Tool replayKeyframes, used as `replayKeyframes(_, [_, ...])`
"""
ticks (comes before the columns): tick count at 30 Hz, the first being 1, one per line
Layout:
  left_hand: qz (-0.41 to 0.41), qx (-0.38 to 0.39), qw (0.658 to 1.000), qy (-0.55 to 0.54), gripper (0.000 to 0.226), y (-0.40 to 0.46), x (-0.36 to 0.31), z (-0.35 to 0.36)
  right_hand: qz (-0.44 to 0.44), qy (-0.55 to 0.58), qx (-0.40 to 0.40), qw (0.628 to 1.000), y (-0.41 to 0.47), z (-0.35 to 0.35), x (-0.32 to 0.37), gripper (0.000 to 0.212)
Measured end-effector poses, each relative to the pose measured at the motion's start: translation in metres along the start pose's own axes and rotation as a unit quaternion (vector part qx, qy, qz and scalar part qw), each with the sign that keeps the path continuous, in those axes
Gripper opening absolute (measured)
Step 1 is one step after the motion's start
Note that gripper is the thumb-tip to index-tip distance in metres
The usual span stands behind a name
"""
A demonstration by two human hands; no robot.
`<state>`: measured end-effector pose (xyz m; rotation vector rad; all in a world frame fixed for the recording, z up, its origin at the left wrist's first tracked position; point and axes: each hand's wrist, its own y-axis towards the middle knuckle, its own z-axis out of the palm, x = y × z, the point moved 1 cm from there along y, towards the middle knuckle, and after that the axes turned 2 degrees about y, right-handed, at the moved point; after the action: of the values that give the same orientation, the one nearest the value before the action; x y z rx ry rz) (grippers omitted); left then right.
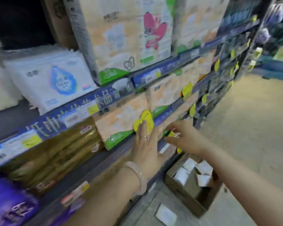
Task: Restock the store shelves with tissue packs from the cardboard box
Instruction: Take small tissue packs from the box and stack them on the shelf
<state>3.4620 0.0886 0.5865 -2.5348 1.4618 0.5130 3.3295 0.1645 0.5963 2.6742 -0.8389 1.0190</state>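
Note:
My left hand point(145, 144) lies flat, fingers straight, against the front of an orange tissue pack point(121, 121) on the middle shelf, its fingertips over a yellow price tag point(145, 119). My right hand point(183, 136) reaches to the shelf edge just to the right, thumb and fingers spread beside a small yellow tag point(171, 134); the view is blurred there. The open cardboard box point(183, 191) stands on the floor below my right arm, with several white tissue packs point(203, 168) inside.
Shelves run from the left to the far right, with blue edge strips point(69, 118) and yellow tags. White packs point(52, 82), gold packs point(55, 154) and purple packs point(10, 203) fill the left side, and tall cartons point(121, 38) stand above. A white pack point(166, 215) lies on the aisle floor.

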Motion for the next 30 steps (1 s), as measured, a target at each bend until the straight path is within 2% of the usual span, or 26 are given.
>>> replayKeyframes(4, [-0.009, 0.083, 0.996, 0.013, 0.078, 0.044, -0.068, 0.083, 0.095, -0.028, 0.058, 0.993, -0.027, -0.022, -0.127, 0.022])
replayKeyframes(10, [-0.041, 0.203, 0.978, 0.011, 0.08, 0.086, -0.143, 0.195, 0.185, -0.034, 0.071, 0.98, -0.057, -0.054, -0.269, 0.034])
replayKeyframes(12, [-0.055, 0.231, 0.971, 0.006, 0.08, 0.097, -0.156, 0.22, 0.21, -0.041, 0.092, 0.972, -0.055, -0.055, -0.305, 0.031])
replayKeyframes(14, [-0.067, 0.249, 0.966, 0.012, 0.081, 0.112, -0.163, 0.242, 0.23, -0.026, 0.103, 0.967, -0.047, -0.051, -0.34, 0.021])
replayKeyframes(19, [-0.094, 0.275, 0.956, 0.03, 0.077, 0.175, -0.171, 0.299, 0.267, -0.009, 0.155, 0.951, -0.008, -0.035, -0.422, 0.029])
replayKeyframes(22, [-0.111, 0.316, 0.942, 0.022, 0.074, 0.224, -0.173, 0.348, 0.282, -0.003, 0.185, 0.942, 0.025, -0.018, -0.478, 0.033])
replayKeyframes(26, [-0.155, 0.363, 0.919, -0.001, 0.076, 0.282, -0.167, 0.433, 0.275, -0.016, 0.243, 0.93, 0.076, 0.009, -0.549, 0.009])
replayKeyframes(30, [-0.21, 0.373, 0.903, -0.026, 0.074, 0.318, -0.147, 0.521, 0.262, -0.024, 0.272, 0.926, 0.122, 0.058, -0.625, 0.008])
